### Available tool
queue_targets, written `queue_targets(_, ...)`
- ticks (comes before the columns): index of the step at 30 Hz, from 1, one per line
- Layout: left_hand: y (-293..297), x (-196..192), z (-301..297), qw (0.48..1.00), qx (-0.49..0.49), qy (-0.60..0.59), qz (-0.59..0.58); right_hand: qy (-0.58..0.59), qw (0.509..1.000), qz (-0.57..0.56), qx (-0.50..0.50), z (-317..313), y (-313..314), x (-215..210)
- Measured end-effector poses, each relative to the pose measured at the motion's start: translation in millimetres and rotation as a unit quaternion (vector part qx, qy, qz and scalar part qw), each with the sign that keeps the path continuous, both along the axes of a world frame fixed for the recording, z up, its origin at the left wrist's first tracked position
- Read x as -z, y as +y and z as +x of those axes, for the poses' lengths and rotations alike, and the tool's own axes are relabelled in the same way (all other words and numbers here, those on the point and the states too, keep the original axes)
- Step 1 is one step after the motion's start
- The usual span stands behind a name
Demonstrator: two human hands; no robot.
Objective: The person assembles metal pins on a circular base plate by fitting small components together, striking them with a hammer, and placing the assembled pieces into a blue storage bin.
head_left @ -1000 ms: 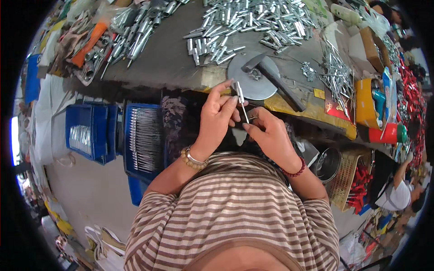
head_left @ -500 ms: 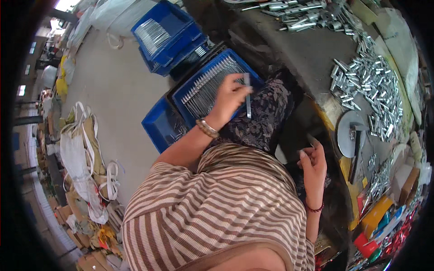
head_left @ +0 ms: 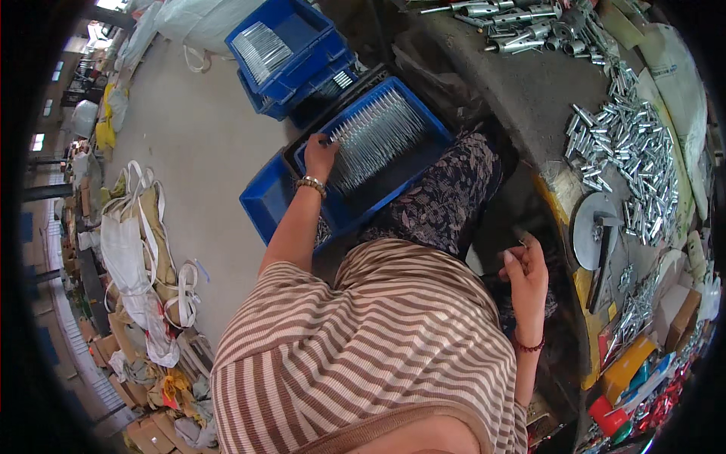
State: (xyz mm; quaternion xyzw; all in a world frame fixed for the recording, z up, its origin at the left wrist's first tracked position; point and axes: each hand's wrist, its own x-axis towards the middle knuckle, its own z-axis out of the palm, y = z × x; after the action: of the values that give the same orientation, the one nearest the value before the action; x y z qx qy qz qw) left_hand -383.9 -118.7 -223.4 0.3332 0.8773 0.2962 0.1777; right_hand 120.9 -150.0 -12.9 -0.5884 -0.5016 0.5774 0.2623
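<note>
My left hand has its fingers curled in at the left end of a packed row of thin silvery metal rods. Whatever is between those fingers is hidden. The rods lie side by side in a blue plastic bin beyond my knee. Lower right, beside the workbench, my right hand is closed with thumb and fingers together. A small greyish tip shows at its fingertips, too unclear to name.
Stacked blue bins stand farther off, one with more rods. Another blue bin adjoins on the left. On the bench lie a heap of short metal tubes and a round metal disc. White sacks rest on the floor.
My left hand, which held a long metal rod above my thigh, has swung left to the end of the row in the bin. My right hand has hardly moved.
</note>
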Motion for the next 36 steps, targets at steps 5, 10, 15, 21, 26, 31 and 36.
queue_targets(5, 23.8, -28.2, 33.5, 0.999, 0.015, 0.036, -0.018, 0.0, 0.998, 0.011, 0.063, 7.7, -6.4, 2.9)
queue_targets(10, 73.2, -118.8, 105.7, 0.965, 0.145, 0.048, 0.214, 0.017, 0.998, 0.049, 0.038, 6.3, -2.1, 9.1)
queue_targets(15, 118.2, -220.3, 259.6, 0.855, 0.398, -0.085, 0.32, -0.018, 0.997, 0.073, 0.025, 4.6, -3.7, -8.6)
queue_targets(21, 146.5, -252.1, 378.4, 0.733, 0.609, 0.038, 0.301, -0.069, 0.99, 0.126, 0.006, 19.9, -15.5, -30.9)
queue_targets(26, 160.4, -245.1, 407.2, 0.703, 0.639, 0.189, 0.25, -0.078, 0.973, 0.193, 0.098, 50.0, -36.8, -42.8)
queue_targets(31, 157.7, -248.6, 402.2, 0.686, 0.648, 0.144, 0.298, -0.225, 0.891, 0.292, 0.264, 110.2, -47.2, -66.3)
queue_targets(36, 134.6, -271.7, 399.2, 0.682, 0.679, 0.063, 0.266, -0.537, 0.709, 0.302, 0.343, 192.8, -40.1, -52.1)
